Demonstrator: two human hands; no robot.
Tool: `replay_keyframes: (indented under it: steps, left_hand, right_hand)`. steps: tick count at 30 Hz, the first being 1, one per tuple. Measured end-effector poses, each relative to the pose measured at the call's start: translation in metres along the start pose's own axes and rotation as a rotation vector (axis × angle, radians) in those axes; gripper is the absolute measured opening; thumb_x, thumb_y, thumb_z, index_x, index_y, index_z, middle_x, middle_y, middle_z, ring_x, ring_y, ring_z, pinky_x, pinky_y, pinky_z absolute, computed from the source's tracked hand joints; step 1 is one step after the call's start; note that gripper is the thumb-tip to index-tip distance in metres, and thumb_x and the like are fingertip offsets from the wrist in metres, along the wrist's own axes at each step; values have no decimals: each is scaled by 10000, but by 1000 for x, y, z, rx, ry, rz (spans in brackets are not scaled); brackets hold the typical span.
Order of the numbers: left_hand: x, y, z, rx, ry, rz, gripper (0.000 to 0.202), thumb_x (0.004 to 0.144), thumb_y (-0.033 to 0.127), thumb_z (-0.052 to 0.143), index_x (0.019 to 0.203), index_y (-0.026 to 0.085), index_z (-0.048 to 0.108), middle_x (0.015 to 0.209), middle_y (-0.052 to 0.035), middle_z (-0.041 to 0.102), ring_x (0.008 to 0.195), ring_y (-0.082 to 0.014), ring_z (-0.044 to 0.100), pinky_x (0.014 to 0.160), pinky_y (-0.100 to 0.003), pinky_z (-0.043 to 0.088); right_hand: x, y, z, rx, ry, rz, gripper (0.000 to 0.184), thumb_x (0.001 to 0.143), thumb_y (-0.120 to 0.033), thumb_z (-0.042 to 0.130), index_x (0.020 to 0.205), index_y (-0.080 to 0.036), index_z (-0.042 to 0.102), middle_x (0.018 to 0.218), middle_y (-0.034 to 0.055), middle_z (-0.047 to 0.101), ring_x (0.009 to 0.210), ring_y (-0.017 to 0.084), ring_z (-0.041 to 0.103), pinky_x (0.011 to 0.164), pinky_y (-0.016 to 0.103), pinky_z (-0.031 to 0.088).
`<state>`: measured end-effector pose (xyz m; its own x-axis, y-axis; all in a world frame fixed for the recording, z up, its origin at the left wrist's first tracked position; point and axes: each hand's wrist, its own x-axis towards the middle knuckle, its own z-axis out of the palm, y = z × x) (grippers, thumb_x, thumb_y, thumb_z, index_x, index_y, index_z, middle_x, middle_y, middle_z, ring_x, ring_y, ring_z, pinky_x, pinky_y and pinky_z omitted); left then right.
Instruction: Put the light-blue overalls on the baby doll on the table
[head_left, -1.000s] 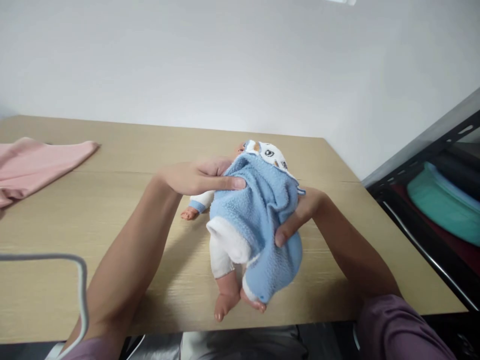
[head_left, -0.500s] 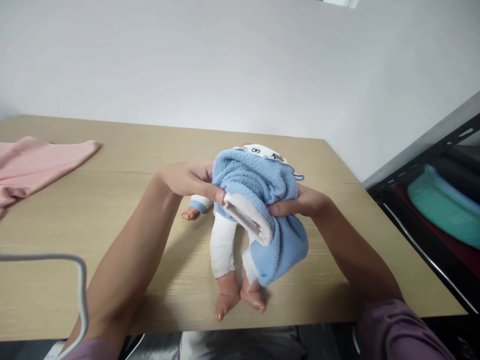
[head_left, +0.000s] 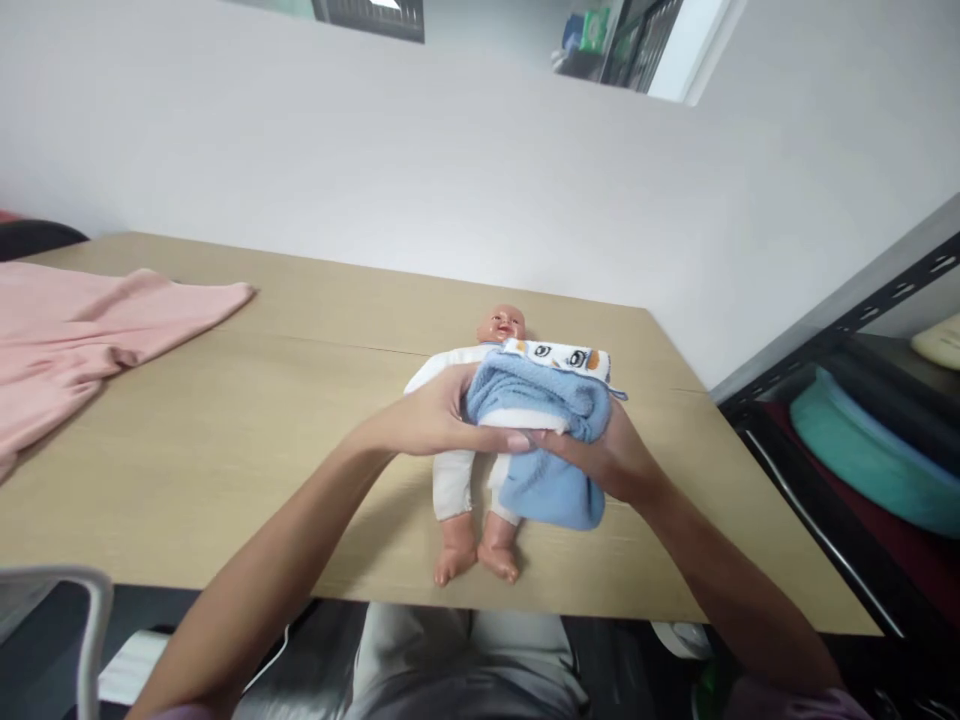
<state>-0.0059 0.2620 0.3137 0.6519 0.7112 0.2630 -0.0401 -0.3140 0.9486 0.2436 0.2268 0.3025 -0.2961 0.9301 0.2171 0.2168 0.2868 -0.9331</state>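
A small blue terry garment (head_left: 553,492) with white trim and a stitched face on a white panel is bunched up between my hands. My left hand (head_left: 444,412) grips its left side, thumb across the white edge. On the other side my right hand (head_left: 604,452) holds it, the two thumbs nearly meeting at the front. Beneath and behind the garment, a baby doll (head_left: 453,478) in white clothing lies face up on the table, its feet towards me. The doll's head and legs show; the cloth and my hands hide much of its trunk.
The wooden table (head_left: 300,400) meets a white wall at the back. A pink cloth (head_left: 112,320) lies crumpled at the left. At right stands a black shelf rack with a teal basin (head_left: 870,455). A white cable (head_left: 94,620) arcs up at the lower left.
The garment has been gathered up tighter, and its white-edged opening has turned level. My thumbs have come together at the front. The doll's head, hidden before, now shows.
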Motion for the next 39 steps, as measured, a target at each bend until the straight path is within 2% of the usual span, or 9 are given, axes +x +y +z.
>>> replay_keyframes:
  steps: [3,7,10,13,18,25,32,36,39]
  left_hand:
    - [-21,-2,30,104,224,-120,471,860,388,920,1253,189,755,1258,-120,820,1132,-319,778,945,-395,647]
    - [-64,-21,68,84,484,-218,405,980,409,731,1326,204,684,1316,-115,789,1214,-335,748,1022,-425,614]
    - [-98,-42,92,120,613,-323,328,1005,423,668,1264,224,638,1236,-90,778,1185,-328,740,992,-420,597]
    - [-126,-57,104,193,634,-435,235,1032,420,607,1181,241,582,1098,-55,752,1093,-312,738,923,-409,572]
    - [-140,-67,106,262,614,-521,266,1040,433,573,1227,259,497,1049,-36,726,1007,-305,726,891,-406,527]
    - [-127,-78,96,219,581,-523,248,1042,419,580,1208,245,515,1038,-24,701,1003,-294,710,876,-382,510]
    - [-109,-89,89,150,542,-513,254,1067,425,552,1238,243,502,951,-9,688,944,-279,686,848,-369,491]
    - [-101,-89,84,167,560,-506,270,1055,458,544,1222,252,496,901,23,648,842,-243,642,823,-348,492]
    - [-106,-83,81,178,594,-501,291,1049,467,545,1240,251,507,1020,-6,682,919,-240,664,860,-341,515]
  right_hand:
    - [-12,9,5,-115,87,-32,472,824,-365,848,1256,-199,755,1348,152,824,1299,392,767,1202,589,584]
    - [-29,21,21,-285,64,-24,441,826,-364,794,1237,-204,767,1363,161,817,1336,431,739,1242,663,530]
    - [-43,29,42,-356,-63,-17,368,844,-294,774,1209,-256,795,1301,116,846,1310,415,758,1225,626,560]
    - [-53,34,61,-377,-234,-14,371,904,-272,735,1267,-273,811,1335,105,844,1296,392,776,1200,566,598]
    - [-53,43,76,-386,-286,3,376,965,-279,692,1327,-279,793,1438,116,805,1363,394,743,1240,603,566]
    - [-50,64,72,-399,-259,71,376,915,-340,794,1288,-297,806,1345,131,831,1290,453,764,1162,625,606]
    - [-41,77,65,-459,-206,78,374,943,-297,718,1307,-242,789,1399,124,819,1350,385,749,1225,583,569]
    - [-25,73,63,-433,-164,26,331,934,-232,703,1251,-257,795,1362,90,834,1315,344,766,1212,532,581]
    - [-21,58,66,-465,-186,27,284,939,-232,705,1206,-249,800,1286,100,841,1230,333,782,1163,489,603]
